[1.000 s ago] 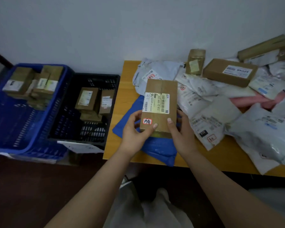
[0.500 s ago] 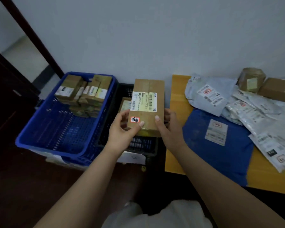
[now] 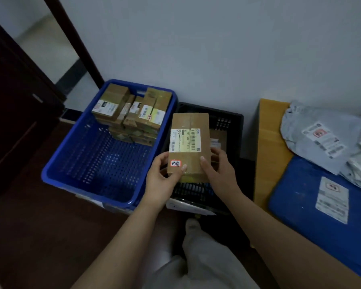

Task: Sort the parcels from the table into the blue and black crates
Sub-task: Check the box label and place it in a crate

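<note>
Cardboard parcel is up in the air over the black crate, just right of the blue crate. Left hand grasps its near-left corner, right hand the near-right edge, thumbs on top. Most of the black crate's contents are hidden; the bench is cut off at right.

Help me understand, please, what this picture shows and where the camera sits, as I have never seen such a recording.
The view comes from a camera worn on a person's head, looking down at their bare arms. The left hand and right hand together hold a brown cardboard parcel with a white barcode label above the black plastic crate. Beside it stands a blue plastic crate with stacked brown boxes. At right, a yellow wooden table carries a blue mailer bag and a grey one.
</note>
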Available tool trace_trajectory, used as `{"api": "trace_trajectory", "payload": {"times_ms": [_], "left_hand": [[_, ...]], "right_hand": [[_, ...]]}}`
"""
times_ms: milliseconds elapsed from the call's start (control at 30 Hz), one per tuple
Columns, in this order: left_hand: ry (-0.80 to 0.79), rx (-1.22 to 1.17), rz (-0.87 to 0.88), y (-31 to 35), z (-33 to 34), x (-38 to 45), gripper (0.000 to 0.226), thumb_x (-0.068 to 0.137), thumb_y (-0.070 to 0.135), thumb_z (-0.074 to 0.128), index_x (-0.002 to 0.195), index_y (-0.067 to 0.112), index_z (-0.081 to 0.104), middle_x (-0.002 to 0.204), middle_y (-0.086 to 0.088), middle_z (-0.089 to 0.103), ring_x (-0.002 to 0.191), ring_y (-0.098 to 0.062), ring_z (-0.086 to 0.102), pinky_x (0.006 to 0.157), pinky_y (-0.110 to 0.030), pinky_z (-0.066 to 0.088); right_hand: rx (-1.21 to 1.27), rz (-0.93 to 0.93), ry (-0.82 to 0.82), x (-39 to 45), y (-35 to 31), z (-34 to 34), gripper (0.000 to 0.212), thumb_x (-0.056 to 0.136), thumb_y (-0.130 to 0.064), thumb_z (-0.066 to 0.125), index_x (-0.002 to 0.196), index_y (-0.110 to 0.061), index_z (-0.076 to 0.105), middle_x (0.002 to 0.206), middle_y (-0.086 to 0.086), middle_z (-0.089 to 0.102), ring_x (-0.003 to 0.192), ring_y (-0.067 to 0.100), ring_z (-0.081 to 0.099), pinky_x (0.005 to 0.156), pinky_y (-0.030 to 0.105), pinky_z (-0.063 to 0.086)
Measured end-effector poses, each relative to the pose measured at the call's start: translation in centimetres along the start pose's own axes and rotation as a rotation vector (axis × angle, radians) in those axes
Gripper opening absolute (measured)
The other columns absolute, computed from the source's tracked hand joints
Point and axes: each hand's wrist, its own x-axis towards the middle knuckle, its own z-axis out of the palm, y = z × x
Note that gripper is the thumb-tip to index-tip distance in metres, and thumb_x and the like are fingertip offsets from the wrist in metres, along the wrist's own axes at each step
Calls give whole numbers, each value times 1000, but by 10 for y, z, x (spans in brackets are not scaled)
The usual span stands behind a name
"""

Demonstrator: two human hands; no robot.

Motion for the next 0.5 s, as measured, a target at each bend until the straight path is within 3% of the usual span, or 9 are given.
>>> {"api": "trace_trajectory", "payload": {"times_ms": [67, 133, 233, 367, 500], "left_hand": [[29, -9, -21, 1, -3, 18, 48, 83, 25, 76, 125, 24, 53, 116, 8, 63, 104, -10, 64, 85, -28, 57], [68, -25, -45, 1, -9, 35, 44, 83, 22, 76, 121, 25, 54, 113, 10, 64, 103, -12, 65, 86, -29, 57], [130, -20, -81, 0, -21, 59, 49, 82, 24, 77, 125, 21, 54, 117, 6, 64, 106, -14, 64, 89, -34, 56], [176, -8, -110, -7, -30, 78, 46, 82, 23, 77, 123, 20, 55, 117, 4, 65, 103, -13, 65, 88, -35, 56], [168, -4, -132, -7, -38, 98, 44, 83, 20, 76, 121, 19, 55, 113, 10, 64, 104, -14, 64, 89, -35, 55]], "right_hand": [[-5, 20, -17, 23, 2, 11, 47, 93, -39, 60, 134, -21, 45, 114, -12, 57, 101, 2, 58, 85, 26, 53], [1, 39, -50, 44, 0, 26, 51, 93, -38, 60, 137, -18, 44, 117, -7, 58, 103, 7, 59, 86, 27, 52], [0, 48, -108, 69, -5, 44, 48, 93, -37, 60, 135, -18, 45, 118, -8, 59, 107, 8, 60, 85, 21, 50], [-9, 76, -175, 94, 0, 62, 54, 91, -45, 61, 137, -21, 44, 128, -6, 59, 115, 10, 58, 97, 39, 51], [-1, 120, -183, 110, 1, 75, 51, 91, -45, 61, 135, -26, 45, 127, -6, 60, 114, 9, 59, 97, 42, 52]]}}
